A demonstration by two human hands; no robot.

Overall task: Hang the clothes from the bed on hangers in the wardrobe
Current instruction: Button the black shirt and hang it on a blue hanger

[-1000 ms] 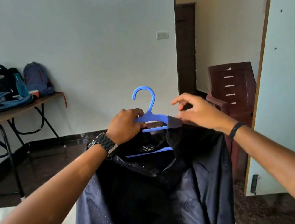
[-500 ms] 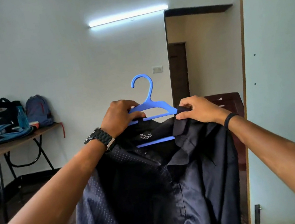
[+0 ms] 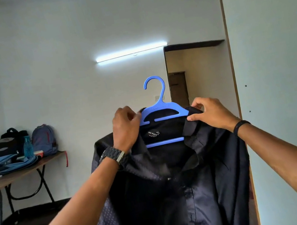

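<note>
The left hand (image 3: 126, 125) grips the blue hanger (image 3: 160, 110) at its left shoulder; the right hand (image 3: 210, 112) pinches the dark shirt (image 3: 178, 196) collar onto its right end. The hanger's long axis runs left-right between the hands, hook up.

The hanger (image 3: 160, 113) with the dark shirt (image 3: 169, 188) has been lifted higher in front of the person, and its blue hook now stands beside the doorway (image 3: 179, 89) under the tube light (image 3: 131, 52), which a second ago lay at the top edge of the view. The right hand (image 3: 212, 114), which a second ago only reached for the collar with loose fingers, now pinches the collar over the hanger's right arm. The left hand (image 3: 125, 128) has shifted its grip to the hanger's left shoulder, where more shirt has been drawn over.
</note>
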